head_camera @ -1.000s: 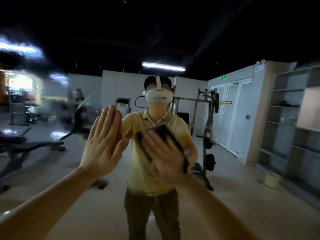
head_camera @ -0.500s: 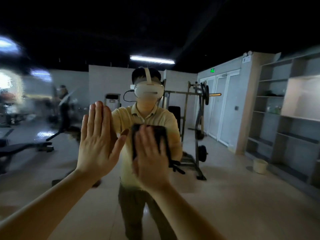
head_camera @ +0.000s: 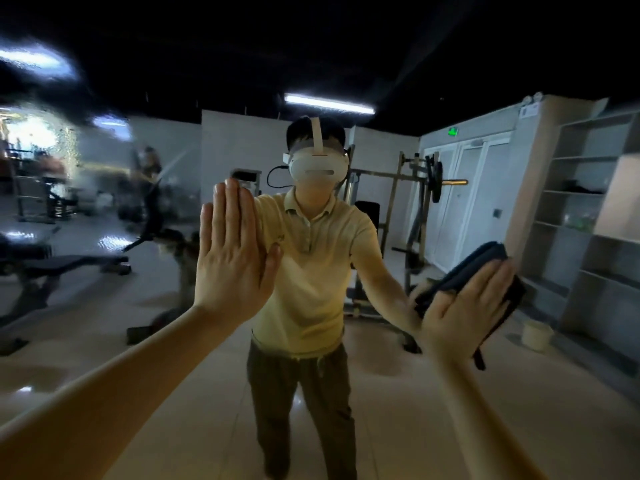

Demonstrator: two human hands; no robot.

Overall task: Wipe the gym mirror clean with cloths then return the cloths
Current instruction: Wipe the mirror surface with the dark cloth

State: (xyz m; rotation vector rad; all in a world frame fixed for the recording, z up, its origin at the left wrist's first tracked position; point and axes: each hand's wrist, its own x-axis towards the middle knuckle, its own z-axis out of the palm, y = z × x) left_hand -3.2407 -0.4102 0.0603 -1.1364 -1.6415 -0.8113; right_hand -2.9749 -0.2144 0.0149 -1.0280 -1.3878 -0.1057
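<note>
The reflection shows a person in a pale yellow polo shirt (head_camera: 311, 271) with short sleeves, a soft collar (head_camera: 308, 211) and a buttoned placket at the neck. Below it are dark olive trousers (head_camera: 298, 393), loose in the leg. A white headset (head_camera: 317, 169) covers the upper face, with 1 white strap (head_camera: 317, 133) over short dark hair and a thin black cable (head_camera: 273, 174) looping from its side. The left hand (head_camera: 232, 265), right hand (head_camera: 464, 313) and the 2 forearms are bare.
</note>
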